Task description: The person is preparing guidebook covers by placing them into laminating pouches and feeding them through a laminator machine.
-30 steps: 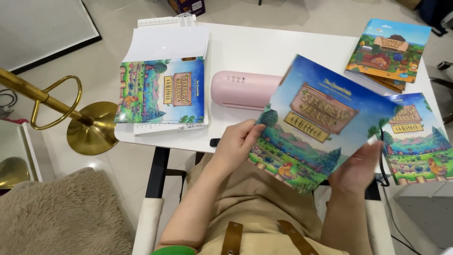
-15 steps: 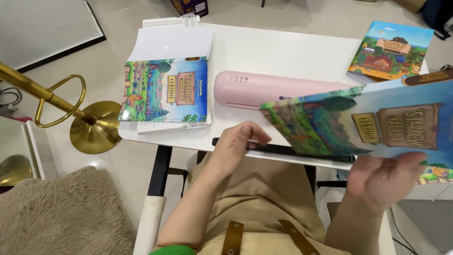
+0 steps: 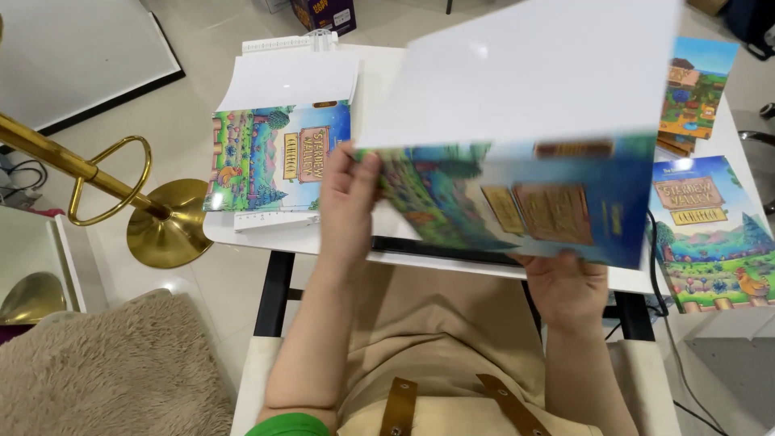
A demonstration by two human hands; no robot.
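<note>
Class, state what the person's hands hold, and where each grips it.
Both hold one large printed sheet: left hand at its left edge, right hand at its bottom edge.

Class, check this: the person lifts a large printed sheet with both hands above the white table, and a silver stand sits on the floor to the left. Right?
Not quite. The head view shows the stand is shiny gold metal, not silver. The rest holds: left hand and right hand lift the large colourful printed sheet above the white table.

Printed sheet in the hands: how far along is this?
Already laid out: one print on the trimmer board, a stack and another print at the table's right. In hand: the large printed sheet, held up by the left hand and right hand. It is not yet set down.
</note>
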